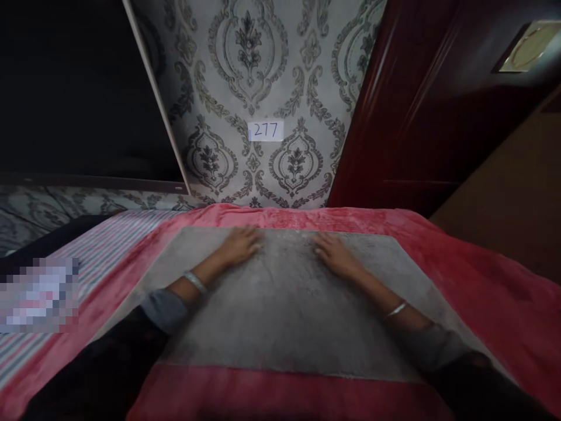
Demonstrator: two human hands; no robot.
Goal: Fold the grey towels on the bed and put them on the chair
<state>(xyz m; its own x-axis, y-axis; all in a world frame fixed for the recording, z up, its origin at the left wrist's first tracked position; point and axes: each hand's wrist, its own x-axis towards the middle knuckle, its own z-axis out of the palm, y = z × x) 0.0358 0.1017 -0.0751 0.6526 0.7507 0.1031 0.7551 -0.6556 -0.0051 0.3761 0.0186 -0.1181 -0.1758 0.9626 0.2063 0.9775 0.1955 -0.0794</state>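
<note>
A grey plush mat [289, 310] lies spread flat on a pink-red blanket [495, 286]. Near its far edge, left of the middle, my left hand [241, 244] rests palm down with the fingers stretched out. My right hand [335, 252] lies on the far part of the mat too, right of the middle, its fingers spread and slightly blurred. Neither hand holds anything. Bare mat shows between the two hands. Each wrist wears a silvery bangle.
A striped cloth [109, 245] stretches along the left, with a pixelated patch over part of it. Behind are a dark screen [83, 93], patterned wallpaper with a paper label [266, 131] reading 277, and a dark red door [416, 99] on the right.
</note>
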